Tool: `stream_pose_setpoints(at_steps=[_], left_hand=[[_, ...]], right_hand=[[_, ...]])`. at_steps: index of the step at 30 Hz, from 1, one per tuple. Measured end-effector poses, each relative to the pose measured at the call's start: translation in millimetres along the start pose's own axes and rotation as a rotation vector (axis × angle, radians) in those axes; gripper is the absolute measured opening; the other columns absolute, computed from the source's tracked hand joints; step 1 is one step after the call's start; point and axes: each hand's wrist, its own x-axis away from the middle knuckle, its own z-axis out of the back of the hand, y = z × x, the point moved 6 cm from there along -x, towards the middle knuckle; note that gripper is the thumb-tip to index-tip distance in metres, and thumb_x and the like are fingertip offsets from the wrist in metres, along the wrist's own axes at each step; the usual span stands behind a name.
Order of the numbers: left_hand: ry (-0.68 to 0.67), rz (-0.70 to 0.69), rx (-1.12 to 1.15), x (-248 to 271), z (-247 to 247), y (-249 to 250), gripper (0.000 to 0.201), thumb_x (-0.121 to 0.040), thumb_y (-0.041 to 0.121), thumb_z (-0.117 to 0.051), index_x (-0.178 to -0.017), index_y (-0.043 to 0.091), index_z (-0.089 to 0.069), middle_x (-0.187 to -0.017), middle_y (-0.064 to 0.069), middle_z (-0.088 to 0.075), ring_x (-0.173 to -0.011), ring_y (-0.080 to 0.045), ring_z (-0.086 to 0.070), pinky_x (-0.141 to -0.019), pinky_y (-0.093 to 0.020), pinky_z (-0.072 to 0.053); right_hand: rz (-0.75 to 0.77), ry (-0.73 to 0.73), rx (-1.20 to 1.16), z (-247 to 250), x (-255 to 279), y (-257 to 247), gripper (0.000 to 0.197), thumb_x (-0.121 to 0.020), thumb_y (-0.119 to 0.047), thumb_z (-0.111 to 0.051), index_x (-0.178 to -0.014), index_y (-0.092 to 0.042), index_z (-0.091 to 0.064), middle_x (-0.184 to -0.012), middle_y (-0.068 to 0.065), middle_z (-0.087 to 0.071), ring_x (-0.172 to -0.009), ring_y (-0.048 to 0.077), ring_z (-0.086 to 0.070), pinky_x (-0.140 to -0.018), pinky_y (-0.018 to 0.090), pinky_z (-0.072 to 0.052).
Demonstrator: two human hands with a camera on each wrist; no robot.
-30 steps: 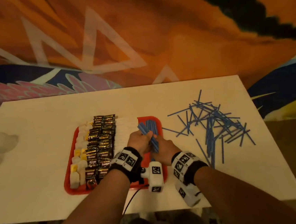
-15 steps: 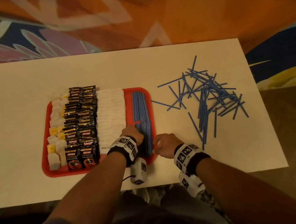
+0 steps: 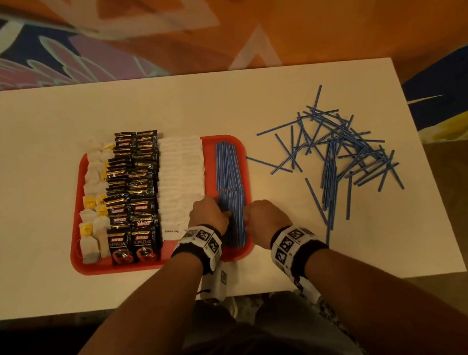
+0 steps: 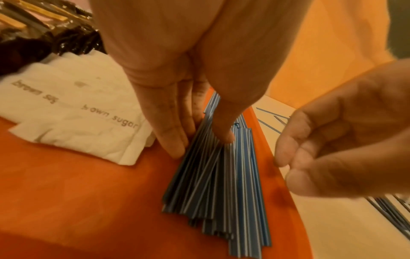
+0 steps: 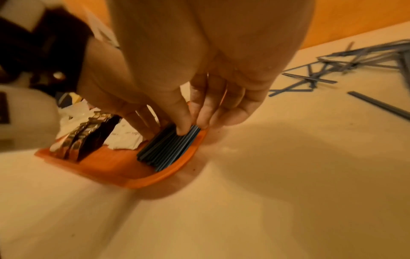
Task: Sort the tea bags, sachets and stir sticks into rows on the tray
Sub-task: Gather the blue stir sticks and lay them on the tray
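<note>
A red tray (image 3: 75,250) holds rows of tea bags (image 3: 93,188), black coffee sachets (image 3: 133,187), white sugar sachets (image 3: 180,171) and blue stir sticks (image 3: 227,166). My left hand (image 3: 210,214) lies on the near end of the stick row. Its straight fingers (image 4: 175,140) press the sticks' (image 4: 217,192) left side, with the thumb on top. My right hand (image 3: 262,214) is at the tray's right rim (image 4: 277,184), its fingers (image 4: 288,156) loosely curled and holding nothing. In the right wrist view, my right hand's (image 5: 195,126) fingertips are right at the sticks' (image 5: 164,149) right edge.
A loose heap of several blue stir sticks (image 3: 344,149) lies on the white table (image 3: 277,101) to the right of the tray, with single sticks (image 3: 268,164) scattered toward it. The table's near edge (image 3: 97,309) runs just below my wrists. A patterned orange floor surrounds the table.
One second ago both hands held a bundle of sticks above the tray. The bundle now lies in the right-hand row. My right hand has let go, and my left hand presses the bundle flat.
</note>
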Motion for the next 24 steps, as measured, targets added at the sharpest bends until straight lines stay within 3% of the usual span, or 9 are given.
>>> stream_pose_setpoints(at_steps=[4,8,14,20,24], left_hand=[[0.024,-0.201,-0.033,9.7,-2.0,0.1,0.023,-0.091,0.018,-0.063,-0.112,0.01,-0.066,-0.112,-0.014,-0.063,-0.099,-0.033,-0.063,-0.081,-0.037,-0.051],[-0.001,-0.387,-0.116,20.4,-13.2,-4.7,0.029,-0.093,0.012,-0.057,-0.121,0.008,-0.063,-0.119,-0.013,-0.06,-0.103,-0.032,-0.06,-0.086,-0.042,-0.052],[0.021,-0.593,-0.155,35.8,-19.3,-8.8,0.046,-0.081,0.004,-0.073,-0.126,-0.003,-0.061,-0.123,-0.021,-0.059,-0.109,-0.04,-0.058,-0.087,-0.049,-0.056],[0.036,-0.581,-0.149,38.2,-11.9,0.2,0.043,-0.09,0.01,-0.064,-0.131,0.001,-0.059,-0.133,-0.018,-0.054,-0.117,-0.038,-0.054,-0.09,-0.047,-0.054],[0.063,-0.586,-0.147,34.5,-2.6,37.2,0.043,-0.096,0.017,-0.055,-0.139,0.008,-0.053,-0.139,-0.012,-0.048,-0.124,-0.032,-0.048,-0.102,-0.042,-0.045]], right_hand=[[0.173,0.102,0.188,-1.9,-7.3,-17.6,0.028,-0.086,-0.013,-0.062,-0.113,-0.019,-0.061,-0.115,0.0,-0.054,-0.113,0.021,-0.047,-0.094,0.033,-0.036],[0.241,0.104,0.268,-8.1,-6.7,-25.1,0.037,-0.089,-0.019,-0.062,-0.125,-0.022,-0.057,-0.123,-0.001,-0.052,-0.122,0.02,-0.042,-0.103,0.039,-0.029],[0.257,0.101,0.317,-6.1,-0.1,-22.5,0.042,-0.092,-0.026,-0.058,-0.133,-0.019,-0.051,-0.136,0.002,-0.046,-0.132,0.02,-0.037,-0.111,0.042,-0.024],[0.253,0.141,0.243,-1.9,3.9,-17.7,0.042,-0.093,-0.025,-0.055,-0.134,-0.02,-0.05,-0.139,0.0,-0.046,-0.133,0.019,-0.036,-0.112,0.037,-0.024],[0.049,0.218,0.08,18.1,13.5,20.7,0.041,-0.092,-0.027,-0.059,-0.132,-0.024,-0.051,-0.135,-0.003,-0.048,-0.126,0.021,-0.04,-0.106,0.035,-0.033]])
